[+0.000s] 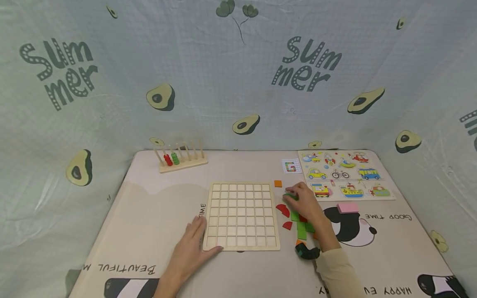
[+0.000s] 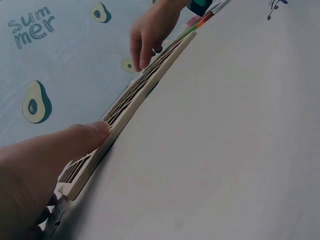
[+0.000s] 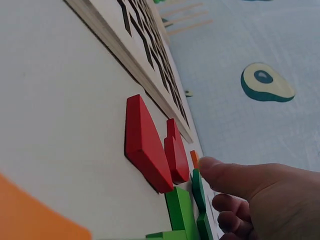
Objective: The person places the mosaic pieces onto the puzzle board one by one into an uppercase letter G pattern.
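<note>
A light wooden grid board (image 1: 242,251) lies in the middle of the table. My left hand (image 1: 191,241) rests at its near left corner, the thumb laid straight along the near edge and the fingers beside the left side. To the right of the board, my right hand (image 1: 306,202) pinches a dark green block (image 1: 290,195) between thumb and fingertips, low over the table. In the right wrist view, the thumb overlaps that block's far end. Close by lie red blocks (image 3: 145,140) and light green blocks (image 3: 181,210), partly hidden beneath the right hand and forearm.
An orange square (image 1: 278,183) lies by the board's far right corner. Behind are a small pattern card (image 1: 292,166) and a picture puzzle board (image 1: 346,199). A pink block (image 1: 347,207) sits at the right. A peg rack (image 1: 184,164) with red and green beads stands back left.
</note>
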`<state>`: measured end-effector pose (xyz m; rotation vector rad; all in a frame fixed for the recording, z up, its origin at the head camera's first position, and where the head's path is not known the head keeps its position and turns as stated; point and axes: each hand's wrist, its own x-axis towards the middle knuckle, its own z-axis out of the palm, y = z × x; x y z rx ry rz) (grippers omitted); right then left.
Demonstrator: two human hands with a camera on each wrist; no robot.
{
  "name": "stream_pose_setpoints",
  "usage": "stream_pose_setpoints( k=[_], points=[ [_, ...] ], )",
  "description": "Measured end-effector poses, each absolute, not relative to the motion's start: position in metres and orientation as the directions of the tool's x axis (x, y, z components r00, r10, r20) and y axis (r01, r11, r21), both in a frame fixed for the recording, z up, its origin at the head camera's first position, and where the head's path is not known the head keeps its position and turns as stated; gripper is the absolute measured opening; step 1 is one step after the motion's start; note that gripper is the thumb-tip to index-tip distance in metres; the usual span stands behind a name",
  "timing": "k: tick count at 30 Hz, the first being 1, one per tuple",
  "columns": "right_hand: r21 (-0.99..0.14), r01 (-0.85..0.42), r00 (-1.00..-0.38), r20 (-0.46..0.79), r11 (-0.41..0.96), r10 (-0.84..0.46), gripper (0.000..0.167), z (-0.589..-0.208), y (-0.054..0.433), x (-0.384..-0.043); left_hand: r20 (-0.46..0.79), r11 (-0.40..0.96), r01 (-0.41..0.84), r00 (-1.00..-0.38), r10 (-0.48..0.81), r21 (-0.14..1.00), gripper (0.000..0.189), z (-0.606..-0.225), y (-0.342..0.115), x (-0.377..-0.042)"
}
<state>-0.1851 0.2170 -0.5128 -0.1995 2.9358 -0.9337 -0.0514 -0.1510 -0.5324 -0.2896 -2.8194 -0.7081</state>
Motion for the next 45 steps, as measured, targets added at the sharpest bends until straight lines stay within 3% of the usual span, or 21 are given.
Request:
stream_pose_setpoints(
  k=[13, 28, 39, 45],
  points=[
    [-0.596, -0.099, -0.986, -0.048, 0.797, -0.158, 0.025, -0.516, 0.214, -0.186, 0.348, 0.863, 0.308, -0.922, 0.167, 0.401, 0.092, -0.54, -0.152, -0.05],
    [-0.597, -0.125, -0.987, -0.01, 0.792, -0.163, 0.022, -0.506, 0.206, -0.19, 0.307, 0.869, 0.274, -0.94, 0.151, 0.412, 0.091, -0.538, -0.149, -0.049],
    [-0.593, -0.282, -0.958, 0.128, 0.754, -0.257, 0.02, -0.497, 0.182, -0.198, 0.316, 0.858, 0.289, -0.936, 0.159, 0.425, 0.091, -0.537, -0.149, -0.051],
    [-0.63, -0.314, -0.944, 0.131, 0.71, -0.301, 0.024, -0.494, 0.164, -0.201, 0.293, 0.858, 0.277, -0.943, 0.156, 0.432, 0.091, -0.539, -0.149, -0.05]
  ],
)
